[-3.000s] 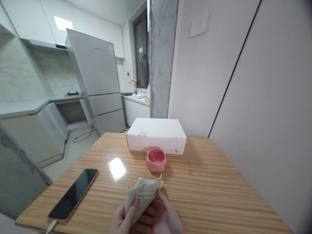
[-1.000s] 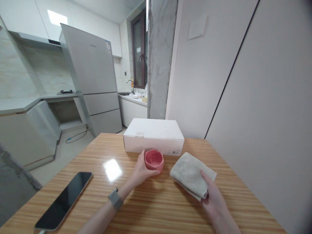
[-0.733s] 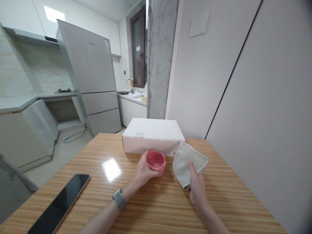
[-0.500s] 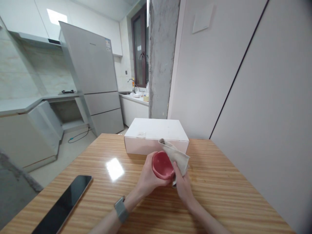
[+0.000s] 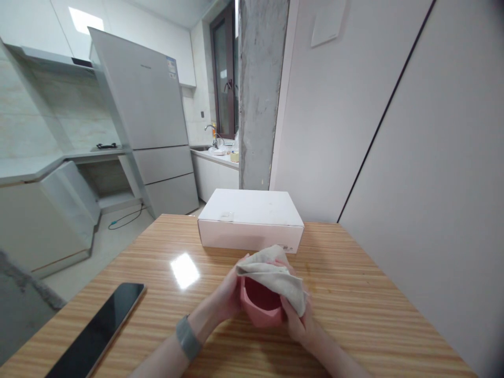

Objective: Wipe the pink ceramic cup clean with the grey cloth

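Note:
Between my hands, just above the table, is a pink bowl (image 5: 260,311) with a faceted outer wall, its opening tilted toward me. My left hand (image 5: 225,295) is closed around the bowl's left side, its fingertips partly behind the bowl and cloth. A beige cloth (image 5: 275,274) drapes over the far rim and hangs down on the right. My right hand (image 5: 298,318) grips this cloth against the bowl's right side, thumb at the near edge; some of its fingers are hidden under the fabric.
A white cardboard box (image 5: 250,233) stands on the wood-grain table (image 5: 374,310) just beyond the bowl. At the table's left lies a black smartphone (image 5: 100,328). Behind the table are a grey pillar (image 5: 258,105), a fridge (image 5: 142,100) and a white wall panel (image 5: 326,131).
The bowl has come lower and nearer me, its opening now tipped differently. The cloth has shifted left and spread over the far rim, with my right hand moving along with it.

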`<control>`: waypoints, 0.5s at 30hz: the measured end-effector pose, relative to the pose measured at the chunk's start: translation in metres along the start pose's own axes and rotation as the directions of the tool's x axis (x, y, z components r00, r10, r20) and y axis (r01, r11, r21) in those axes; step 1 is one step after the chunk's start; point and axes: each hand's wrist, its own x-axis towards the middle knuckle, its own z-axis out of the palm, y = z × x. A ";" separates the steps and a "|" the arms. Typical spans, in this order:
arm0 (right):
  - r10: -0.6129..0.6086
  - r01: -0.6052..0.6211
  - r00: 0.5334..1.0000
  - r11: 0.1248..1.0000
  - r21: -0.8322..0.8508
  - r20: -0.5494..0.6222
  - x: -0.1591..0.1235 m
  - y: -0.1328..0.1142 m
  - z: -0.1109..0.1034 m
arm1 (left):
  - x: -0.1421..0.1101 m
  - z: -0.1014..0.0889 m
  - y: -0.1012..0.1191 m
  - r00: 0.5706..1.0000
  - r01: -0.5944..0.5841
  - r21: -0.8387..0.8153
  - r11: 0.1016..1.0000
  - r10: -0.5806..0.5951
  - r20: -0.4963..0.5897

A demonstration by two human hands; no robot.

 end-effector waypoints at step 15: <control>-0.280 0.751 0.660 0.278 -0.599 0.697 0.018 -0.022 0.017 | 0.005 -0.007 -0.018 0.924 -0.242 0.178 0.954 0.282 -0.258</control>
